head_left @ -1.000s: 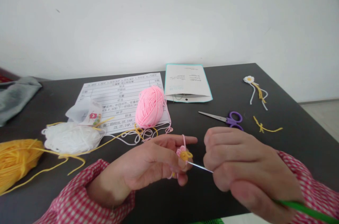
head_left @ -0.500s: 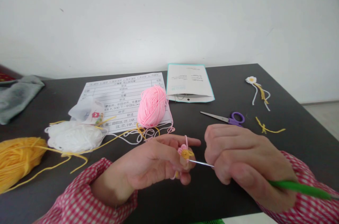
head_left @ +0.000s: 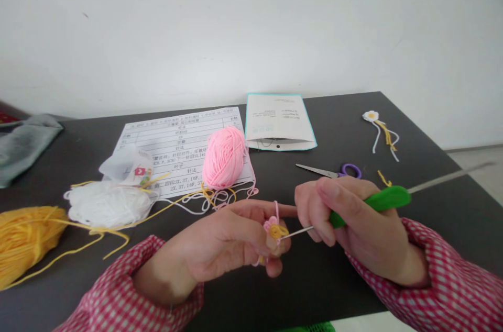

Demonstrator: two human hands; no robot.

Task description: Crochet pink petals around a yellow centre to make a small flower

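Between the thumb and fingers of my left hand [head_left: 236, 235] is a small crocheted flower [head_left: 276, 229] with a yellow centre and pink petals. A pink strand runs up over the outstretched left index finger. My right hand [head_left: 361, 222] is closed around the green handle of a crochet hook [head_left: 387, 199]. The hook's thin metal shaft reaches left to the flower's edge; its tip is too small to make out. Its other metal end sticks out to the upper right. The ball of pink yarn [head_left: 223, 158] lies beyond my left hand.
White yarn [head_left: 108, 205] and yellow yarn [head_left: 29, 240] lie on the left, with loose strands. A printed sheet [head_left: 165, 135] and a white packet [head_left: 279, 117] are behind. Purple-handled scissors [head_left: 349, 170] sit beyond my right hand; a finished white flower [head_left: 370, 116] is at the far right.
My right hand has turned over, swinging the hook's handle end from low right to upper right. The hook's front end stays at the flower. My left hand has hardly moved.
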